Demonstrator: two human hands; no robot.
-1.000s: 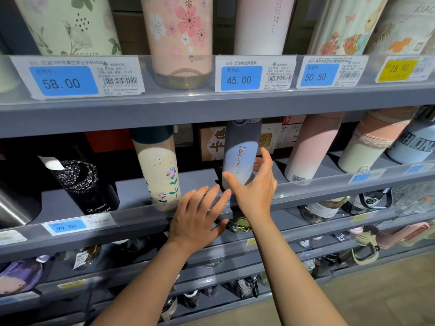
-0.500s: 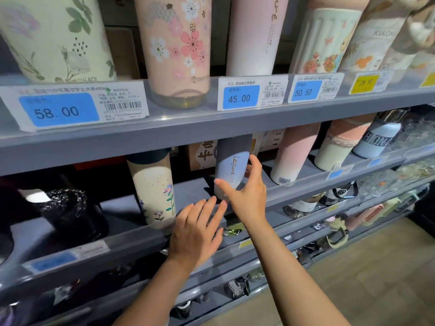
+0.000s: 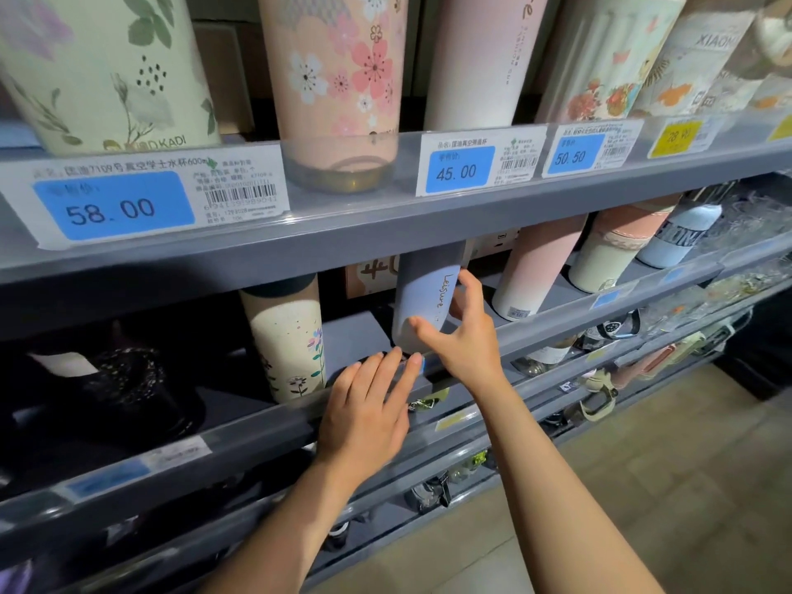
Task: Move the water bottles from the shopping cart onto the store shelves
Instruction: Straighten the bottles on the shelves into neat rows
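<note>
Middle shelf (image 3: 240, 435), read left to right.

Far left: dark bottle (image 3: 128, 392) with speckled print, in shadow; details unclear.

Next: cream bottle (image 3: 287, 336) with flower print and a dark cap, upright, just behind the shelf lip.

Left hand (image 3: 364, 413): fingers straight and together, lying flat on the front lip of the shelf, fingertips close under the base of the blue bottle. Grip wide, holding nothing. Whether the fingertips touch the bottle cannot be told.

Blue bottle (image 3: 422, 306), script lettering down its side: the task's thing. It stands on the middle shelf between the cream bottle and a pink bottle (image 3: 535, 272), its top hidden behind the upper shelf (image 3: 385, 220). It looks slightly tilted; this may be lens distortion.

Right hand (image 3: 465, 336): thumb against the lower front of the blue bottle, fingers curved round its right side. Grip looks loose and fairly wide; contact at the thumb appears real, the far fingers are partly hidden.

Further right: pink bottle, then a cream-and-pink bottle (image 3: 613, 250), both upright. Cart not in view.

Step in hand, by judgement: placing stage. The bottle is on the shelf and is being seated or squared in its slot.

Next move calls for: checking that the base sits flat behind the lip, then releasing sideways without knocking the pink neighbour, which stands near. After that, a return to the cart for another bottle, if any remain.
</note>
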